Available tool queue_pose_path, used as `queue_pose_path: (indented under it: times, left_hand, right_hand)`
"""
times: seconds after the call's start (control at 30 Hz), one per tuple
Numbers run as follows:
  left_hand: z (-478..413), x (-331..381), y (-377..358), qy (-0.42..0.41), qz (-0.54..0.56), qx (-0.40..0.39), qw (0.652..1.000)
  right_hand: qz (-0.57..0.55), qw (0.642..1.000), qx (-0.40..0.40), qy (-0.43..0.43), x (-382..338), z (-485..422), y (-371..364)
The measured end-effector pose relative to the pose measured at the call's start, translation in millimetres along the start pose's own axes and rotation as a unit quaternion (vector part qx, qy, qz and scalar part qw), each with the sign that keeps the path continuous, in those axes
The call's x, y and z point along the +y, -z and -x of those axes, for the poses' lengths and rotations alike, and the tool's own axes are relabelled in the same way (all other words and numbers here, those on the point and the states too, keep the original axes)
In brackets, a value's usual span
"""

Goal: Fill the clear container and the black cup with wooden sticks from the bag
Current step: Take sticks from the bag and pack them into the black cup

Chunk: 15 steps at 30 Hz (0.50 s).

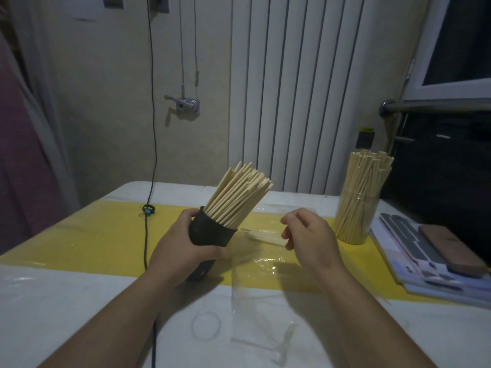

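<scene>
Black cup point(212, 236), gripped by left hand point(180, 243), tilts over yellow-striped table point(79, 301) near white radiator point(292, 88); right hand point(308, 240) loosely curled.

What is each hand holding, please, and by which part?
The left hand grips the black cup round its side; the right hand appears to hold nothing.

Tilted black cup point(212, 233) holds sticks point(239, 195); clear container point(356, 219) upright, full; bag point(255, 293) flat.
</scene>
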<state>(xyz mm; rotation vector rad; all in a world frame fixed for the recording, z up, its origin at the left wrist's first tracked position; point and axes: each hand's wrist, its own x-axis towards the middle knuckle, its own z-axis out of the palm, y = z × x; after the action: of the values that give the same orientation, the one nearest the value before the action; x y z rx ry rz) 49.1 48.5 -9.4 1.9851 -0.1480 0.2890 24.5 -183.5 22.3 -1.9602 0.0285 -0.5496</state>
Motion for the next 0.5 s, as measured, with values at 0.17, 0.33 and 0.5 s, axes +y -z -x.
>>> queue_pose_path:
  times: [0.17,0.33,0.5]
  left_hand:
    - [0.0,0.7,-0.3,0.006,0.016,0.010,1.000]
    - [1.5,1.6,-0.2,0.000,0.014,0.012,1.000]
    - [2.2,1.5,0.2,-0.002,0.014,0.008,1.000]
  right_hand:
    - [0.099,0.988,-0.116,-0.004,-9.0,7.8,8.8]
    - [0.189,0.955,-0.223,-0.051,-7.2,13.1,7.4]
    - [0.293,0.913,-0.279,-0.048,-3.4,15.2,0.1]
